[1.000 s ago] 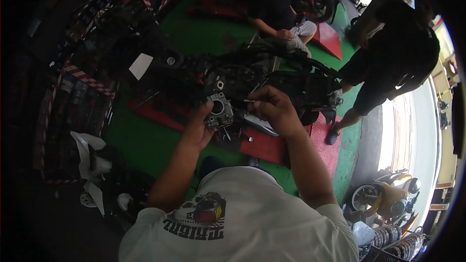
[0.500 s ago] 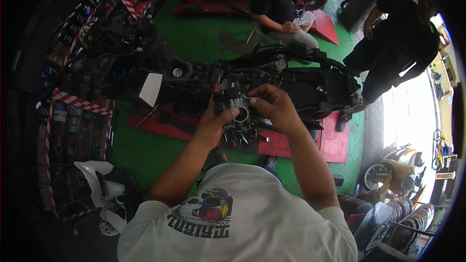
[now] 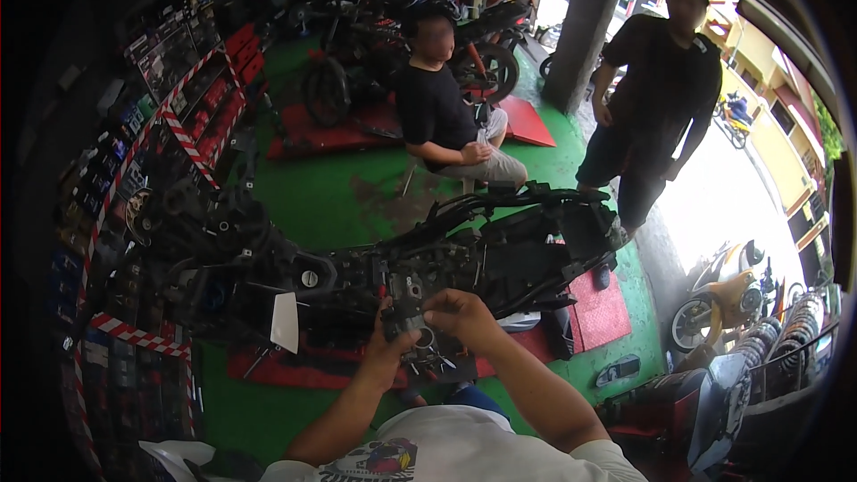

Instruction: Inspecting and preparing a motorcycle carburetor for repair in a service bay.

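Note:
Over the near side of the stripped motorcycle (image 3: 446,259), my left hand (image 3: 389,350) grips a grey metal throttle body (image 3: 408,314), its thumb across the near part. A round bore shows on the part's near right side. My right hand (image 3: 466,321) is at the throttle body's right edge, with thumb and forefinger pinched together. Whatever sits between those fingertips is too small to make out. Below the part, several small tools or fittings are partly hidden by my hands and arms.
A white panel (image 3: 284,323) sticks up left of my hands. Beyond the motorcycle a person in black (image 3: 437,112) sits, and another (image 3: 661,80) stands at right. Shelves with striped edging (image 3: 143,336) line the left. Coil springs (image 3: 797,339) stand at lower right.
The view has tilted up, showing more of the far workshop and both people. The throttle body stays in my left hand, and my right fingers stay pinched at its side.

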A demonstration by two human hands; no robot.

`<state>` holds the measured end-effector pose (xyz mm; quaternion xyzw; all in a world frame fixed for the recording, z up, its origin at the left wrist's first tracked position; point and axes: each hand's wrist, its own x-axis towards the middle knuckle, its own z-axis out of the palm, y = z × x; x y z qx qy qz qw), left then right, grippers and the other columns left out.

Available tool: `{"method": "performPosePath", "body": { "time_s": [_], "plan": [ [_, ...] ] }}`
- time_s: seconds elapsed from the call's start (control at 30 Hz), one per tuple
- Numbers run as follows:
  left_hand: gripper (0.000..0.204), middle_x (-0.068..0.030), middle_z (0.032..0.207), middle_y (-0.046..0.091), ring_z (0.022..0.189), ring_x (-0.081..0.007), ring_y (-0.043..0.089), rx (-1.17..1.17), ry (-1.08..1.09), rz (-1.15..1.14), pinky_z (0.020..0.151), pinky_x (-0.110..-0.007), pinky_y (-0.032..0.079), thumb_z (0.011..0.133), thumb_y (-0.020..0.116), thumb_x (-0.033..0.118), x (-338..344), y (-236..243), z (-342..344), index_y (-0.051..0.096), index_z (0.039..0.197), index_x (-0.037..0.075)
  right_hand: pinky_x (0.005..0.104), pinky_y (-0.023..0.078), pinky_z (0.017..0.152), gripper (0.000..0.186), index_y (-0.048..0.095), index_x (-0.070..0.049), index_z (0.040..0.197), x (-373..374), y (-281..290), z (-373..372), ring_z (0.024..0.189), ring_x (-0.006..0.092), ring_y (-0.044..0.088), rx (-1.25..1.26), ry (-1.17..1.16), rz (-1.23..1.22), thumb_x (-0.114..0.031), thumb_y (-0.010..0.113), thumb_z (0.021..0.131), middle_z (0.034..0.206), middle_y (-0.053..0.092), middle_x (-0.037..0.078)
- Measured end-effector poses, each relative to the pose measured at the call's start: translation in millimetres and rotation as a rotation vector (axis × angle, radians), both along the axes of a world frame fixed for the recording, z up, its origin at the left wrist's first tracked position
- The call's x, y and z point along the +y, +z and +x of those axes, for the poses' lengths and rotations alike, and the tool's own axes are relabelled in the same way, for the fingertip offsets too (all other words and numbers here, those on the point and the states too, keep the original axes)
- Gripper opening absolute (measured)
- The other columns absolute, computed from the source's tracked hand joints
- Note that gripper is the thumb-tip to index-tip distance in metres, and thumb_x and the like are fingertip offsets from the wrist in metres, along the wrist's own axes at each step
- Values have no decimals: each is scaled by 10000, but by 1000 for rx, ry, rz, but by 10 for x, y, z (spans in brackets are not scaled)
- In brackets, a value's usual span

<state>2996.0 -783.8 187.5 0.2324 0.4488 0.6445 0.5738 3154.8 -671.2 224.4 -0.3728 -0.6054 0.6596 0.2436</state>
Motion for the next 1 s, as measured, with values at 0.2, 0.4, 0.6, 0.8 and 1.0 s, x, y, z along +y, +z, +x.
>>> {"method": "performPosePath", "body": {
  "time_s": [0.2,0.4,0.6,0.8,1.0],
  "plan": [
    [621,-96,1204,624,1096,-257,647,-314,-179,-109,918,-440,575,873,738,329,67,-125,-65,492,1387,81,312,522,837,199,743,-28,1083,58,-291,20,915,165,664,51,-8,380,-122,754,907,975,694,78],
    [477,-95,1140,683,1025,-243,701,-396,-212,-99,870,-431,611,933,685,354,23,-8,-3,569,1297,68,310,528,837,191,721,-39,1089,113,-354,21,925,161,664,90,48,335,-120,758,920,968,677,81],
    [527,-117,1223,678,1094,-286,689,-324,-113,-123,969,-483,570,942,665,392,61,-105,69,556,1342,66,280,517,823,217,689,-28,1142,226,-476,10,943,115,636,236,124,142,-90,737,940,979,674,40],
    [491,-90,1183,682,1054,-244,695,-427,-75,-108,933,-454,582,945,683,352,198,-77,-1,564,1332,75,262,507,786,239,682,-20,1171,367,-420,-43,903,98,612,215,145,387,-65,726,940,970,663,30],
    [564,-118,1225,669,1104,-271,684,-336,-190,-161,975,-468,569,957,668,411,337,-70,-259,524,1371,56,266,487,766,261,720,-15,1157,384,-321,-220,849,105,604,252,39,-10,-88,753,908,912,650,32]
  ]
}}
